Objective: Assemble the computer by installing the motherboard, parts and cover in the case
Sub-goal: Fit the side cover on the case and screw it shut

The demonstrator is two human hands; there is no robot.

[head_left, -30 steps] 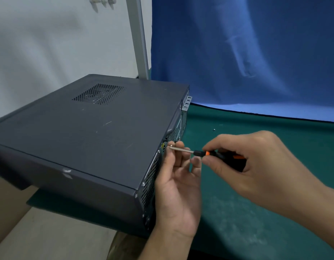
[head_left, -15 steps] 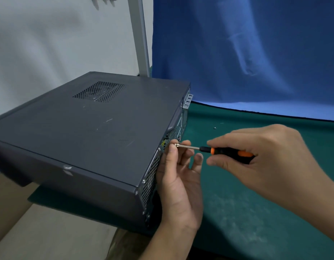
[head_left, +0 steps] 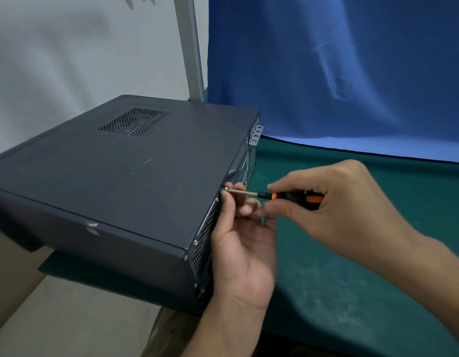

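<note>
You have no text to read here: the case (head_left: 125, 176) just left of your fingers (head_left: 249, 208) and the screwdriver (head_left: 290, 196) gripped in them show no legible label, brand or number.

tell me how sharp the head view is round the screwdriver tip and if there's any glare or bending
Head view: soft even light, no glare on the case; the screwdriver, left hand and right hand look fairly sharp, but the detail at the tip is too small to resolve; the grey post leans, likely wide-angle distortion; shadows on the green mat are soft.
</note>
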